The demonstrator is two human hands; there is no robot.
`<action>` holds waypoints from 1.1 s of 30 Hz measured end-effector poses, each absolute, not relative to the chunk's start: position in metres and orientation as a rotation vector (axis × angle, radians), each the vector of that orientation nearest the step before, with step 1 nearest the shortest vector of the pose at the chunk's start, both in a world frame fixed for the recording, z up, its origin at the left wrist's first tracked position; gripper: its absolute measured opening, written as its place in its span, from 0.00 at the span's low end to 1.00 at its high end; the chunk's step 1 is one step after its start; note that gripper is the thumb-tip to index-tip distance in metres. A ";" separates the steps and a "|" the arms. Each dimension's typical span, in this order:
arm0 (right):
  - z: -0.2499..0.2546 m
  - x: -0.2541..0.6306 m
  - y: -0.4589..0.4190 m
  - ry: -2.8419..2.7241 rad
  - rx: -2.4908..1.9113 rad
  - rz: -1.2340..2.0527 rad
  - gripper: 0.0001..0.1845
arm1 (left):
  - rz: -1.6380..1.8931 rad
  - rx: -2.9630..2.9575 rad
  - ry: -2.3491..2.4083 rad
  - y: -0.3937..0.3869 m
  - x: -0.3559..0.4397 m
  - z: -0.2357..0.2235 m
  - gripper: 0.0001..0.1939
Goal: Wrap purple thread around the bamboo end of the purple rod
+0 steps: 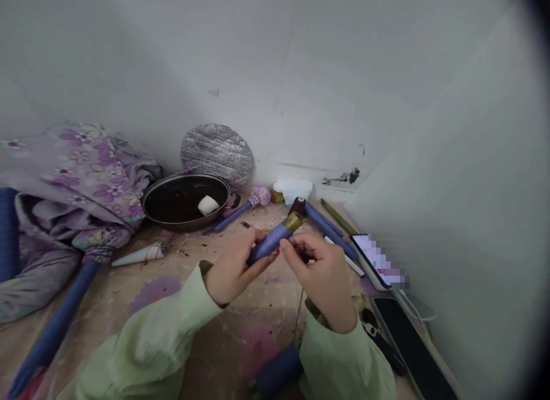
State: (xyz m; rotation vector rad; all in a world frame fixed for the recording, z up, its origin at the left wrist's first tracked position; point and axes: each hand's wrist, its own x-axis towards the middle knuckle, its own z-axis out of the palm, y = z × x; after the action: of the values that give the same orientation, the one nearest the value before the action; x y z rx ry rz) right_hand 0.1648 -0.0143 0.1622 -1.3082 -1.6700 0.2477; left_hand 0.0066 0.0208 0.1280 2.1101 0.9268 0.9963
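My left hand (234, 266) grips a rod wrapped in blue thread (270, 244), which has a gold tip (293, 221) and slants up across the middle of the view. My right hand (317, 281) sits just beyond the gold end, its fingers pinched close to the rod. A thin blue thread (298, 320) runs down from under that hand toward a blue thread spool (279, 371) at the bottom edge. The spool is partly cut off by the frame, and my right fingers hide what they pinch.
A dark round pan (184, 200) holds a white lump. Behind it leans a silvery round mat (217, 155). Floral purple cloth (73, 185) lies left, beside a long blue-wrapped rod (55, 325). Several wrapped sticks lie ahead. Two phones (376, 261) lie right, against the wall (442, 159).
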 end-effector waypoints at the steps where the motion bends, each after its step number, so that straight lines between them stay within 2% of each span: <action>1: 0.162 0.165 -0.014 -1.673 -1.315 0.231 0.11 | 1.014 2.185 0.950 0.022 0.008 0.128 0.10; 7: 0.160 0.165 -0.008 -1.656 -1.349 0.202 0.12 | 0.940 2.316 1.120 0.028 0.017 0.127 0.17; 11: 0.160 0.163 -0.005 -1.654 -1.339 0.224 0.14 | 0.863 2.304 1.058 0.028 0.016 0.130 0.22; 19: 0.156 0.162 -0.001 -1.640 -1.293 0.334 0.16 | 0.883 1.991 0.838 0.029 0.004 0.134 0.12; 27: 0.150 0.160 0.004 -1.696 -1.348 0.320 0.13 | 0.859 1.739 0.784 0.033 0.002 0.132 0.12; 33: 0.150 0.157 0.004 -1.710 -1.379 0.302 0.10 | 0.721 1.320 0.494 0.042 0.003 0.129 0.10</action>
State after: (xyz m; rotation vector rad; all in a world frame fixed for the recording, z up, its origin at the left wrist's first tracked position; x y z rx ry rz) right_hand 0.1569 0.0041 0.1501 -1.3792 -1.7096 0.3021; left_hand 0.0031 0.0421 0.1287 1.3202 0.4935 0.7209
